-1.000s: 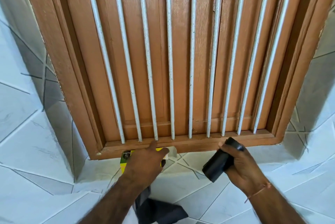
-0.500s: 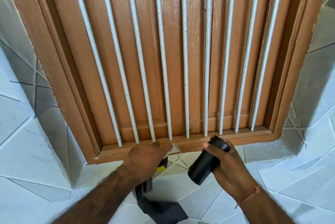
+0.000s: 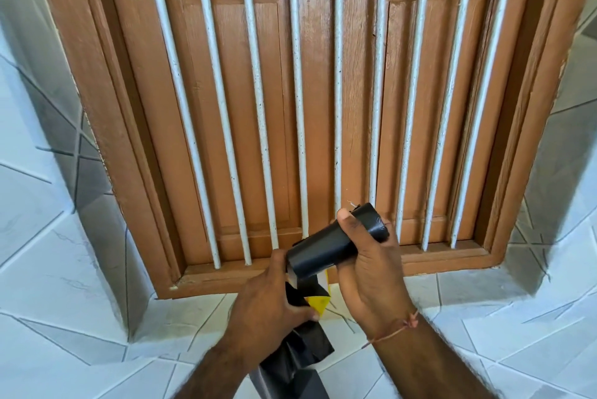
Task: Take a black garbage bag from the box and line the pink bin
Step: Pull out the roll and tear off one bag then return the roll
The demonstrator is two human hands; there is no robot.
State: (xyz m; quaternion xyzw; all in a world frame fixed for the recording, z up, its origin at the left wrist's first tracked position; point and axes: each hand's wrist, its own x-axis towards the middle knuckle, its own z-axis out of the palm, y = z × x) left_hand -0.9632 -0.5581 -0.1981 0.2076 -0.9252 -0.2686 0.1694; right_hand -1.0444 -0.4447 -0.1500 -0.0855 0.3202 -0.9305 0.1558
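Note:
My right hand [image 3: 365,272] is closed around a black roll of garbage bags [image 3: 326,248], held tilted in front of the window sill. My left hand [image 3: 268,308] grips the yellow box [image 3: 318,301] together with a loose black garbage bag [image 3: 297,356] that hangs down from it toward the bottom edge. The lower end of the roll sits just above the open top of the box. Most of the box is hidden by my left hand and the roll. The pink bin is not in view.
A brown wooden window [image 3: 300,101] with shut shutters and several white vertical bars [image 3: 297,101] fills the view ahead. Its sill [image 3: 436,261] runs just behind my hands. White tiled wall [image 3: 64,285] with grey lines surrounds the frame.
My left hand lifted the yellow box off the ledge and brought it under the roll. My right hand moved the roll left and closer to the box. The view shifted downward.

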